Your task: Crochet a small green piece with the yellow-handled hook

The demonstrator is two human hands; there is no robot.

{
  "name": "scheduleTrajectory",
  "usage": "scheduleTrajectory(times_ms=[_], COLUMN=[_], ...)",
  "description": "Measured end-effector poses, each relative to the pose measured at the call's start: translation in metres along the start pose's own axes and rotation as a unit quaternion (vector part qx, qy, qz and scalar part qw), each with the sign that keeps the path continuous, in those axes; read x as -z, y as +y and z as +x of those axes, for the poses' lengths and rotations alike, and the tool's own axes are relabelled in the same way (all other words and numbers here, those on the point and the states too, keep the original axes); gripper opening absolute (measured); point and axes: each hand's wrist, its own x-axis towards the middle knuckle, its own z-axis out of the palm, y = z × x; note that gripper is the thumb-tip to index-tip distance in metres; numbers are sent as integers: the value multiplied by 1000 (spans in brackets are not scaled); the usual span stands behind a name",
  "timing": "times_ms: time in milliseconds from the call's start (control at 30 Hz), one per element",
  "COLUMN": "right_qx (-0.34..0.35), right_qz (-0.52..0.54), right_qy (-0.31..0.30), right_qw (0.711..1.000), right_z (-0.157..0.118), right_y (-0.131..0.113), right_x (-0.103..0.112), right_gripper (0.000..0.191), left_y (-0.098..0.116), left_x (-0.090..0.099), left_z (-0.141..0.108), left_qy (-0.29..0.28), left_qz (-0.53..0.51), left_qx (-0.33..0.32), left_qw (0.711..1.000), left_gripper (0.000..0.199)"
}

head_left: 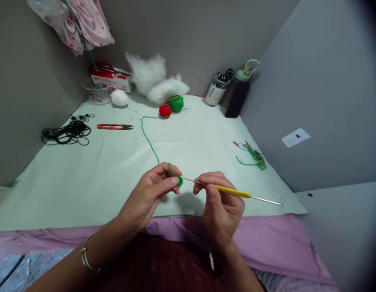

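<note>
Pinching small green crochet piece between thumb and fingertips of left hand, nearly closed. Gripping yellow-handled crochet hook pen-style in right hand, fingers curled, just right of crochet piece, one end at its edge. Beyond crochet piece: green yarn ball, red yarn ball. Left beyond it: orange thread snips.

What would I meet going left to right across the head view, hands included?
Black cord → snips → left hand → right hand → yarn scraps.
</note>
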Motion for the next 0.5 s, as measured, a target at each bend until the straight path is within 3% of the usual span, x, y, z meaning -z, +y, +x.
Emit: scheduleTrajectory(times_ms=[267, 500], right_qx=[0, 33], right_qz=[18, -33], right_qy=[-2, -19], right_qw=[1000, 999], right_z=[0, -1], right_y=[1, -4], right_x=[0, 3], right_gripper=[24, 25], left_y=[1, -1], left_x=[-1, -1], left_z=[-1, -2], left_qy=[-5, -1], left_qz=[-1, 40], left_qx=[3, -32], left_qw=[1000, 999], left_gripper=[11, 9])
